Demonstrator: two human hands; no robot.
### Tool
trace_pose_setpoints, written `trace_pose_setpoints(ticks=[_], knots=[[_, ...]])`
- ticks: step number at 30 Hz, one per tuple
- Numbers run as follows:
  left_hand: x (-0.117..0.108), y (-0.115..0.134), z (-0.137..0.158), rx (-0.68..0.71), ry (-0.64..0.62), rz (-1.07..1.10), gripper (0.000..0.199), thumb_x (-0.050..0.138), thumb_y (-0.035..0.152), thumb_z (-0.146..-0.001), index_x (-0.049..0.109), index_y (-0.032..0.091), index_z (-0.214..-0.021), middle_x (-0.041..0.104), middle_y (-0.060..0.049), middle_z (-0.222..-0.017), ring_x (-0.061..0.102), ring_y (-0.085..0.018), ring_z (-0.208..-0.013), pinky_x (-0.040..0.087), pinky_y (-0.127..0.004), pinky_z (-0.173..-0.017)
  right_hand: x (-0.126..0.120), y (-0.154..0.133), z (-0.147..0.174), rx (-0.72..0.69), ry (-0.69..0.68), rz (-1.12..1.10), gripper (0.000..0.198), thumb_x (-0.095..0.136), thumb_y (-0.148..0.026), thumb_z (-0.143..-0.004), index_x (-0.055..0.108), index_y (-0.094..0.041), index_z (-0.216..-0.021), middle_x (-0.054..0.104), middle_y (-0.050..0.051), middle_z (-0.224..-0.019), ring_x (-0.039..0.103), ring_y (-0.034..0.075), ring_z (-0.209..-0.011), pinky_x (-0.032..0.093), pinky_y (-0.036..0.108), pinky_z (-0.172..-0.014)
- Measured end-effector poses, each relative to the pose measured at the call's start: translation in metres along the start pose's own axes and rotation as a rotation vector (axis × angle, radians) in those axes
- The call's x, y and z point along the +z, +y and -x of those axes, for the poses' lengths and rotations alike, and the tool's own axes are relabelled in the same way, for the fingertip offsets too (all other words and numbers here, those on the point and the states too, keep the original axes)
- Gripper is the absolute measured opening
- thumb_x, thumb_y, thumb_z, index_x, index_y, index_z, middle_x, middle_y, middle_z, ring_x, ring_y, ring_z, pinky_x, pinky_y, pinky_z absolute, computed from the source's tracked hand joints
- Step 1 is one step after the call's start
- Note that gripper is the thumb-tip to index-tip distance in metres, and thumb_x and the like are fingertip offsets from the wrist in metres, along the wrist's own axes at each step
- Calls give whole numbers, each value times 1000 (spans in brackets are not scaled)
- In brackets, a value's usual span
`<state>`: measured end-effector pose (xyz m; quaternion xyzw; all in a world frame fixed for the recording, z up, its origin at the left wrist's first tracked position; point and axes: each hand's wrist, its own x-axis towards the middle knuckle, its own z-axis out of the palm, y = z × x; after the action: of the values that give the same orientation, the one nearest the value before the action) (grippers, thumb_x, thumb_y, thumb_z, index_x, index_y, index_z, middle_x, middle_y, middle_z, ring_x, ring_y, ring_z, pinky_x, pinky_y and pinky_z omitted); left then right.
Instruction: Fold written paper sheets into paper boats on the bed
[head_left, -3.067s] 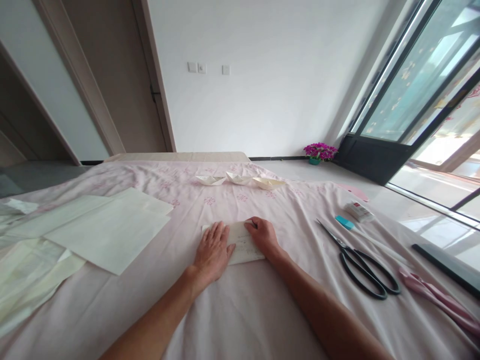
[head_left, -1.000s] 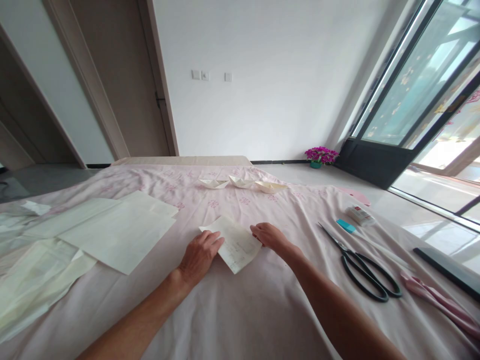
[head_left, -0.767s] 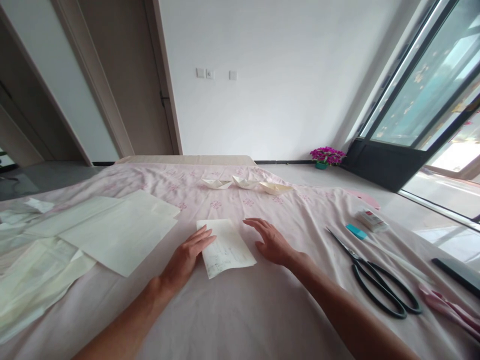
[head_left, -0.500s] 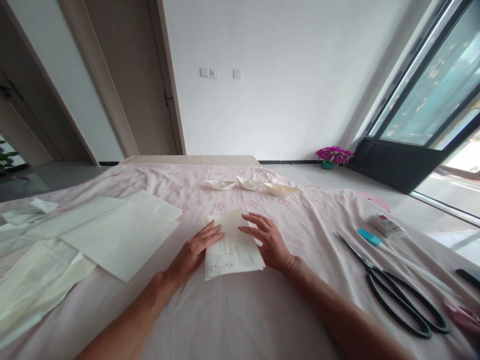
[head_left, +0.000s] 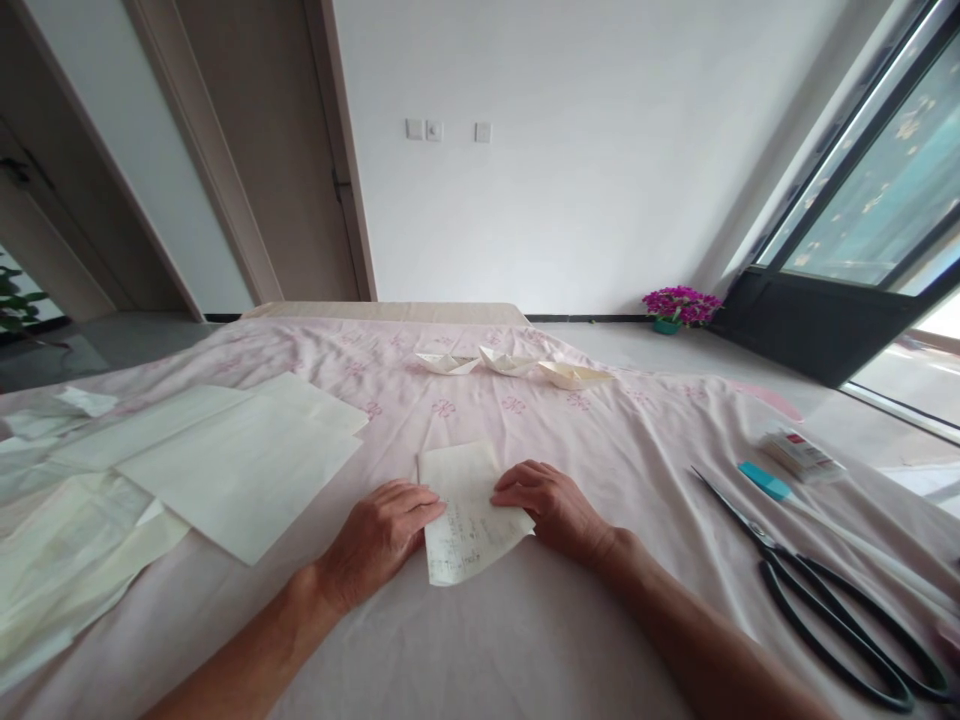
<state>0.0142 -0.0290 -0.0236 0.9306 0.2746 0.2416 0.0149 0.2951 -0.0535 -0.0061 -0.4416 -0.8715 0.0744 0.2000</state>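
Note:
A folded sheet of paper (head_left: 465,530) with handwriting on its lower part is in front of me, its near right corner curling up off the cloth. My left hand (head_left: 394,515) grips its left edge, the fingertips on top. On the opposite edge, my right hand (head_left: 551,500) has its fingers bent and pressed together on the paper. Both thumbs are mostly hidden. Beyond the sheet stand three folded paper boats, a left one (head_left: 448,364), a middle one (head_left: 508,363) and a yellowish right one (head_left: 574,376).
Loose paper sheets (head_left: 247,470) overlap on the left. Black-handled scissors (head_left: 817,590) lie on the right, near a blue-ended stick (head_left: 765,481) and a small white packet (head_left: 801,455). A wrinkled pink flowered cloth (head_left: 360,650) covers the surface.
My right hand's fingers were raised and spread over the paper; they have come down and closed on its right edge. The paper has moved slightly nearer to me.

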Motion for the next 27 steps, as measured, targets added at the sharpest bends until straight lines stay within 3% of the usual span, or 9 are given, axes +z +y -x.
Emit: trace_pose_setpoints(ticks=[5, 10, 16, 19, 22, 25, 27], knots=[[4, 3, 2, -53, 62, 40, 22, 53, 20, -89, 69, 23, -104, 69, -6, -108, 61, -20, -104, 45, -42, -99, -2, 3, -1, 25, 17, -70, 24, 50, -27, -91, 70, -30, -103, 66, 4, -102, 57, 17, -93, 44, 31, -84], [3, 4, -1, -258, 43, 86, 19, 55, 27, -89, 69, 19, -79, 66, -4, -83, 60, -17, -83, 48, -29, -75, 3, 5, -5, 104, 39, -91, 26, 48, -35, -93, 70, -24, -86, 65, 4, -91, 54, 17, -87, 43, 29, -80], [5, 1, -9, -420, 24, 25, 34, 52, 34, -90, 55, 17, -62, 60, -2, -69, 54, -16, -72, 40, -27, -67, 15, 4, -19, 334, 68, -65, 36, 46, -40, -92, 55, -20, -64, 57, 1, -68, 52, 16, -77, 39, 25, -68], [6, 3, -12, -483, 16, -41, 32, 50, 35, -91, 53, 18, -64, 60, -2, -68, 55, -16, -70, 38, -26, -65, 18, 1, -22, 472, 87, -38, 31, 50, -40, -89, 53, -20, -65, 54, 0, -68, 52, 15, -73, 34, 24, -60], [7, 5, -14, -558, -7, -76, 24, 51, 35, -91, 54, 20, -73, 63, -2, -73, 58, -16, -71, 38, -25, -64, 19, -2, -22, 518, 87, -13, 29, 49, -39, -89, 51, -21, -66, 54, 0, -67, 51, 15, -72, 31, 24, -59], [10, 6, -16, -637, -37, -46, 12, 53, 33, -90, 55, 21, -90, 67, -1, -79, 62, -16, -74, 37, -23, -62, 19, -7, -21, 550, 92, 2, 25, 47, -38, -89, 53, -22, -72, 57, 0, -67, 52, 17, -73, 31, 25, -60], [12, 7, -18, -667, -38, -20, 22, 53, 30, -89, 51, 21, -109, 68, -1, -81, 63, -16, -75, 37, -23, -61, 19, -9, -21, 578, 105, -14, 18, 47, -38, -89, 57, -23, -85, 61, 0, -71, 54, 18, -77, 33, 25, -62]])
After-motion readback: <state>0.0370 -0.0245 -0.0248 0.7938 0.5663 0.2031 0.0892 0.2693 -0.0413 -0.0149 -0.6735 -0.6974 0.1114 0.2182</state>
